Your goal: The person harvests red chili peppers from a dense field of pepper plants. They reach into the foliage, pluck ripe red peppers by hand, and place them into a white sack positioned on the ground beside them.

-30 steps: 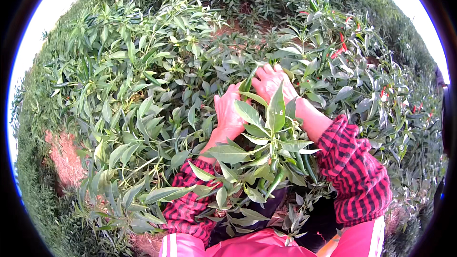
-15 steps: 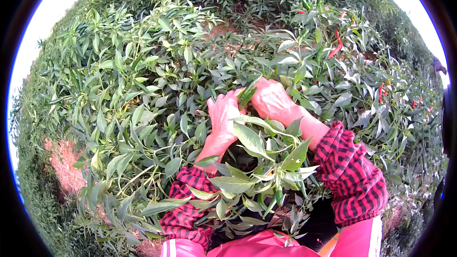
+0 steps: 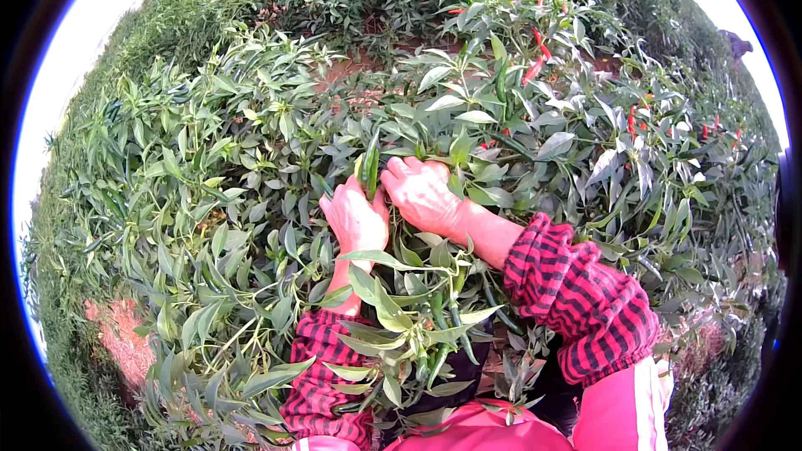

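Note:
Both hands are among the leaves of a chili pepper plant (image 3: 401, 336). My left hand (image 3: 357, 219) is closed around green chili peppers (image 3: 370, 164), which stick up past its fingers beside the thumb side of my right hand. My right hand (image 3: 423, 194) sits just to the right, back upward, with fingers curled into the foliage. The fingertips are hidden, and what they grip cannot be made out. In front of my forearms, several green chilies (image 3: 439, 311) hang from a leafy branch.
Red chilies (image 3: 535, 69) hang on a plant at the far right, with more red chilies (image 3: 632, 121) further right. Dense pepper plants (image 3: 159, 175) surround me. Reddish soil (image 3: 124, 342) shows at the left. A dark shape (image 3: 735, 46) stands at the far right edge.
My view has shifted, so the plants sit further left. Both hands have moved left and slightly down in view; the green chilies now point more upright from my left hand.

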`<action>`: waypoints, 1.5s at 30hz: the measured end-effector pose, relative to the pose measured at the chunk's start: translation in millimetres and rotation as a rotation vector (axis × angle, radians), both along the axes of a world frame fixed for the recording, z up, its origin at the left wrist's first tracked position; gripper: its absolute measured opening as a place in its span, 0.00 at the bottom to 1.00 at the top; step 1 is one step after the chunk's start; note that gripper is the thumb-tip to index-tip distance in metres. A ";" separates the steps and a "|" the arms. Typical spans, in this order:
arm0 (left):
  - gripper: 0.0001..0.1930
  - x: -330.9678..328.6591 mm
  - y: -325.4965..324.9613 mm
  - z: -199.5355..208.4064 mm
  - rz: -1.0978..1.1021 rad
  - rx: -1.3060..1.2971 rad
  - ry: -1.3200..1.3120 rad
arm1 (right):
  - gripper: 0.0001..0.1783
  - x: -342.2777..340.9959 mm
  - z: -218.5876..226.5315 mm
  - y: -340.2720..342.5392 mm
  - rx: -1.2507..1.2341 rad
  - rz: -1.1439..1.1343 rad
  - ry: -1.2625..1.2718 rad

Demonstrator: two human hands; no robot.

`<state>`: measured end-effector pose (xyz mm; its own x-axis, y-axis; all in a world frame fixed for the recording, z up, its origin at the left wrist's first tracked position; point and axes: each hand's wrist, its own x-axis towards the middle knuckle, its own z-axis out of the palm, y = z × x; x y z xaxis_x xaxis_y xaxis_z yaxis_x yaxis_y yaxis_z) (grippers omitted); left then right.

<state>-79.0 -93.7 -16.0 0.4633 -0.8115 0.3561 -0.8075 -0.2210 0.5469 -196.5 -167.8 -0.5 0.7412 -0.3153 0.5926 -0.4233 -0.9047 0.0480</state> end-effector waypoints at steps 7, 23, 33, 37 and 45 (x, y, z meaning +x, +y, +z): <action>0.11 -7.0 0.7 -5.3 0.052 0.006 -0.099 | 0.09 -6.4 -4.7 0.2 0.045 -0.059 -0.030; 0.29 -32.0 16.1 17.6 0.014 -0.052 -0.441 | 0.11 -48.7 44.8 28.1 0.302 0.335 -0.022; 0.10 -76.1 -8.3 91.4 -0.429 -0.017 -0.026 | 0.14 -112.7 -14.3 40.8 -0.300 0.171 0.453; 0.15 -86.4 -67.9 25.6 -0.169 0.076 -0.571 | 0.12 -86.1 -42.0 43.1 0.971 0.128 -0.246; 0.16 -26.4 -97.9 15.1 -0.057 -0.165 -0.754 | 0.17 -91.7 -16.5 29.3 1.076 -0.070 -0.231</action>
